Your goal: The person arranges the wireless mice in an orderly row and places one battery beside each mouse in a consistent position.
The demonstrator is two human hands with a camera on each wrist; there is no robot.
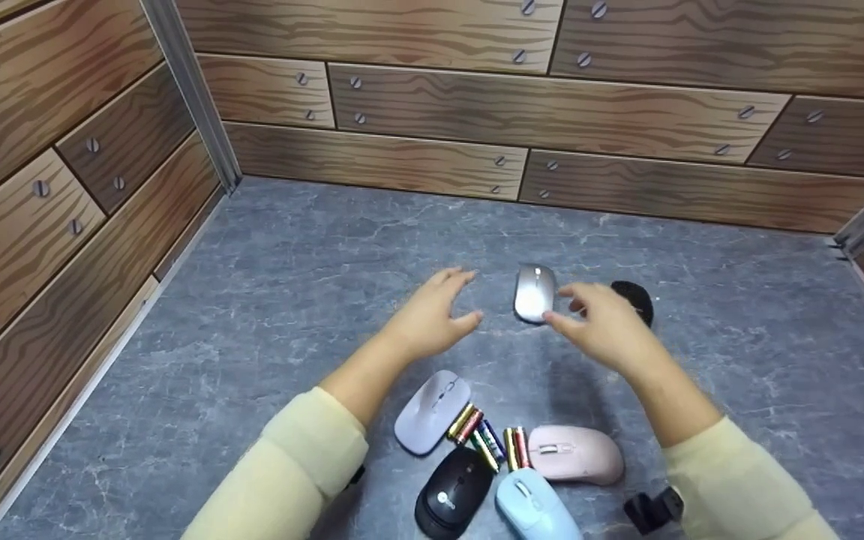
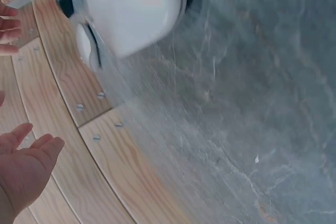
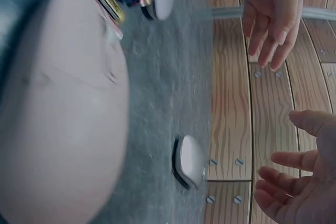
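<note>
My left hand (image 1: 432, 319) hovers over the table with its fingers spread and nothing in them, left of a silver computer mouse (image 1: 534, 294). My right hand (image 1: 603, 324) is just right of that mouse, thumb and fingers parted and holding nothing. In the head view its thumb tip overlaps the silver mouse's edge; the right wrist view has the mouse (image 3: 190, 162) apart from the right hand (image 3: 299, 177). A dark mouse (image 1: 636, 300) lies partly hidden behind my right hand.
Nearer me are a lilac mouse (image 1: 432, 412), a black mouse (image 1: 456, 491), a light blue mouse (image 1: 541, 510) and a pink mouse (image 1: 582, 454). Several batteries (image 1: 486, 444) lie among them. Wood-patterned panels (image 1: 432, 101) wall the marbled grey table (image 1: 312, 247).
</note>
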